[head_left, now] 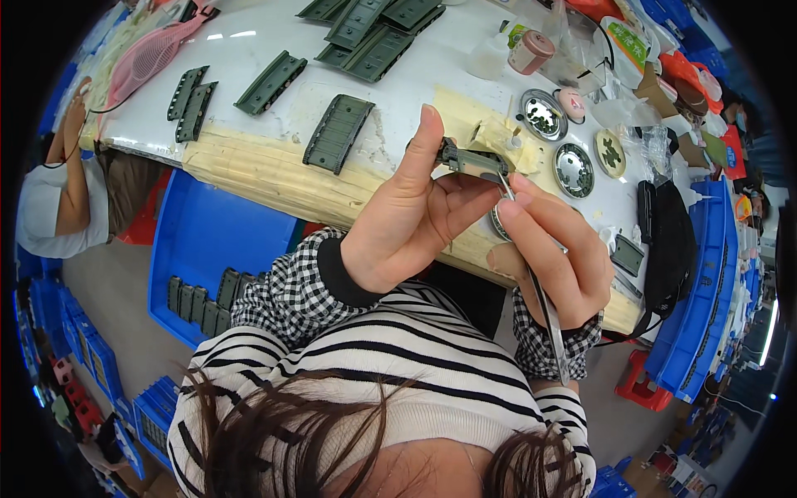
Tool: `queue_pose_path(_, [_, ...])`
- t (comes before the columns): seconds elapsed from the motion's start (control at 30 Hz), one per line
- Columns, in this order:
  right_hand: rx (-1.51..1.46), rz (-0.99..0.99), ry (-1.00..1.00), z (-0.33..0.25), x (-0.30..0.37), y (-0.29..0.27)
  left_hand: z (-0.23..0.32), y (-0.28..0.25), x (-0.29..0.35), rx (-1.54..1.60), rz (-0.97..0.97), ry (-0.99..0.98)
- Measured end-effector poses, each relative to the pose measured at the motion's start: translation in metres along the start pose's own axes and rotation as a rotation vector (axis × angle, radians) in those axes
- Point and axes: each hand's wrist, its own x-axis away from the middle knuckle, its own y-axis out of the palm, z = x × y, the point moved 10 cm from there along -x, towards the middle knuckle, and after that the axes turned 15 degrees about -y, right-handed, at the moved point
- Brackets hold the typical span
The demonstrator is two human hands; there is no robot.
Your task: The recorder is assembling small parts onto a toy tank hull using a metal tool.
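My left hand (407, 203) holds up a small dark green plastic model part (471, 162) between thumb and fingers, above the table's near edge. Metal tweezers (544, 303) are pinched in my right hand (560, 249), their tips touching the near right end of that part. Whether the tips grip a tiny piece there is too small to tell. Just beyond the part, a lumpy yellowish block (519, 149) sits on the table. To the right are round dishes with small dark green pieces: a shiny dish (574, 170), another shiny dish (544, 114) and a cream dish (610, 153).
Several ribbed green panels lie on the white table (274, 33), including a single panel (339, 133). A blue bin (224, 216) with more green parts is below left. A pink container (531, 52) and plastic bags stand at the back right. At the far left sits another person (70, 203).
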Motion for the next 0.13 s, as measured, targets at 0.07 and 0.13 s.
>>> queue_pose_path(0.07, [0.008, -0.017, 0.003, 0.0000, -0.0010, 0.0005, 0.0001, 0.0001, 0.0005, 0.002, -0.002, -0.002])
queue_pose_path(0.13, [0.009, -0.027, 0.008, 0.0002, -0.0014, 0.0004, 0.0007, 0.0003, 0.0007, -0.009, -0.001, 0.004])
